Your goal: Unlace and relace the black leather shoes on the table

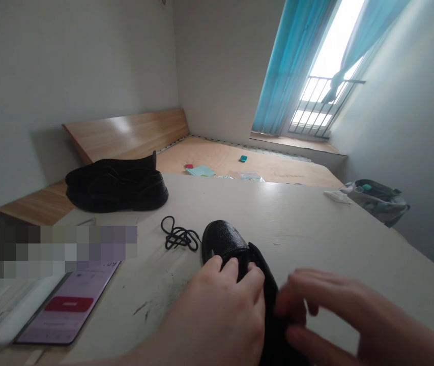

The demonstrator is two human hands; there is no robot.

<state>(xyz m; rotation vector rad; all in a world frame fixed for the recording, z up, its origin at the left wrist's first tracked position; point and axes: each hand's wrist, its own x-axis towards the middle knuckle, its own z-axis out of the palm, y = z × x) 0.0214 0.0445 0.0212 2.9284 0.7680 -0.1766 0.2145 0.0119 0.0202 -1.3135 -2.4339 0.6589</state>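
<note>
A black leather shoe (226, 239) lies on the white table, toe pointing away from me. My left hand (228, 300) lies over the front of its opening, fingers curled into the upper behind the toe cap. At the shoe's right side is my right hand (323, 305), its thumb and bent fingers around the black side edge; the fingertips are slightly blurred and partly hidden. Left of the toe, a black shoelace (180, 238) sits in a loose tangle. Both hands and forearms cover much of the shoe's rear part.
Another black shoe (117, 185) stands at the table's far left. A phone (67, 305) with a lit screen lies at the near left, beside a pixelated patch. Beyond the table (354, 244) are a bed board with small items and a bag (380, 201) at the right.
</note>
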